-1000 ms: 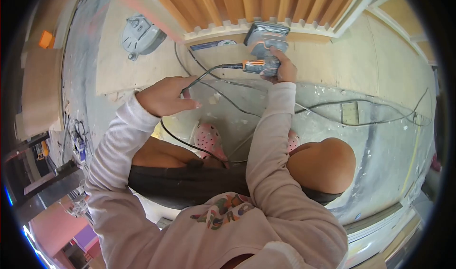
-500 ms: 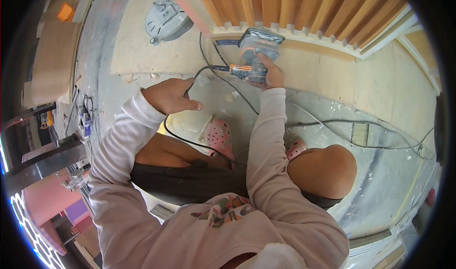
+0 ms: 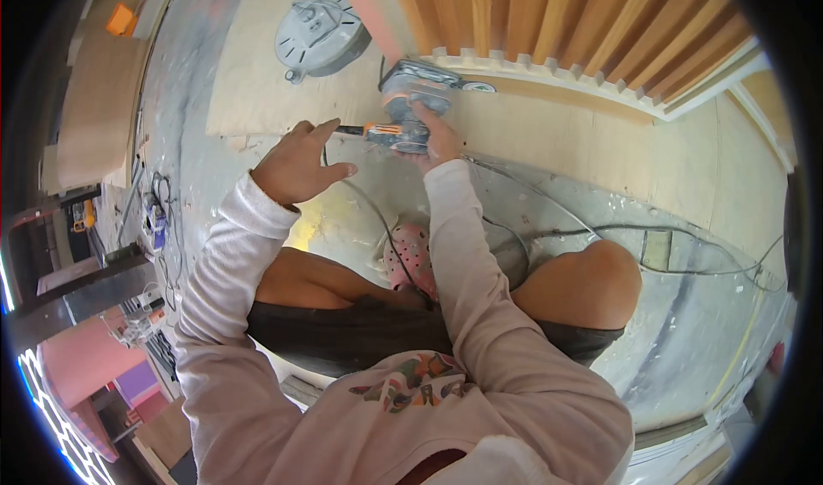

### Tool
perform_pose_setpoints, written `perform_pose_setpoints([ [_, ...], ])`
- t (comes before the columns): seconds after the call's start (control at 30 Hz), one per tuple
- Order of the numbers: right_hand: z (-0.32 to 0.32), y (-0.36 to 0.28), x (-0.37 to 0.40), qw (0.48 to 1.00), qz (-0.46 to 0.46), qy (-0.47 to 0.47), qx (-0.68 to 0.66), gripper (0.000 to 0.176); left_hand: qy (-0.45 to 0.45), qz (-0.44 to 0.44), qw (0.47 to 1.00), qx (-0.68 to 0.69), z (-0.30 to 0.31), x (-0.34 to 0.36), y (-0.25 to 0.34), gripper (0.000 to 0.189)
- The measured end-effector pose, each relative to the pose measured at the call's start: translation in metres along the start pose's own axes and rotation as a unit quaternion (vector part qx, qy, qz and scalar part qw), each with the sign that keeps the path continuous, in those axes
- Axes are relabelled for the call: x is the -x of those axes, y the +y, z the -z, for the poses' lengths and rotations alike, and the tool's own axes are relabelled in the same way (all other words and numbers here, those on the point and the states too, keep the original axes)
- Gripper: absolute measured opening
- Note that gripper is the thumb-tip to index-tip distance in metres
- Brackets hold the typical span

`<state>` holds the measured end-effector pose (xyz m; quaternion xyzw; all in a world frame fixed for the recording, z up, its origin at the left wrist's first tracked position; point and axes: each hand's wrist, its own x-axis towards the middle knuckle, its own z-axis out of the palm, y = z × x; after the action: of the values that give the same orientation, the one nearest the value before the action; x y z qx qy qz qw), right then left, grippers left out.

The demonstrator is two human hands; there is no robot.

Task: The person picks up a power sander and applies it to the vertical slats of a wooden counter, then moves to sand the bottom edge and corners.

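Observation:
My right hand [image 3: 441,135] grips the body of a dusty electric sander [image 3: 417,99] with an orange-marked handle. The sander's flat pad faces the white lower edge of a slatted wooden panel [image 3: 549,22], near its left corner. To the left, my left hand [image 3: 300,161] has its thumb and fingers apart beside the sander's cord end. The black power cord [image 3: 370,200] passes behind those fingers, comes out below them and runs down over a pink perforated clog [image 3: 410,249] on my foot.
A round grey slotted device [image 3: 317,35] lies on the plywood sheet [image 3: 249,65] at upper left. More cables [image 3: 677,228] cross the dusty floor at right. Plywood [image 3: 600,138] lies along the panel's base. At far left are a wooden box [image 3: 99,112] and pink furniture [image 3: 86,356].
My right hand has moved the sander left along the panel's lower edge. The cord has shifted with it, and my left hand's fingers now point more upward beside it.

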<state>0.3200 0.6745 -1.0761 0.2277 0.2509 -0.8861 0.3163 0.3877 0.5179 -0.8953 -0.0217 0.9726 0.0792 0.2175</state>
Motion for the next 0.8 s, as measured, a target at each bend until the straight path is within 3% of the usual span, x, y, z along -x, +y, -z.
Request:
perform_pose_setpoints([
  [0.23, 0.003, -0.012, 0.006, 0.995, 0.066, 0.07, 0.036, 0.052, -0.175, 0.004, 0.978, 0.118, 0.005, -0.016, 0.0, 0.074],
  [0.37, 0.025, -0.04, 0.014, 0.987, 0.102, 0.106, 0.067, 0.05, -0.184, -0.042, 0.974, 0.123, -0.003, -0.032, 0.008, 0.076],
  [0.57, 0.054, -0.089, 0.039, 0.984, 0.09, 0.122, 0.098, 0.043, -0.108, -0.093, 0.988, 0.064, -0.024, -0.072, 0.064, 0.073],
  [0.63, 0.066, -0.099, 0.041, 0.983, 0.104, 0.124, 0.085, 0.043, -0.097, -0.18, 0.977, 0.066, -0.034, -0.088, 0.083, 0.069],
  [0.8, 0.087, -0.129, 0.055, 0.983, 0.099, 0.133, 0.079, 0.042, -0.157, -0.178, 0.968, 0.074, -0.053, -0.112, 0.117, 0.063],
])
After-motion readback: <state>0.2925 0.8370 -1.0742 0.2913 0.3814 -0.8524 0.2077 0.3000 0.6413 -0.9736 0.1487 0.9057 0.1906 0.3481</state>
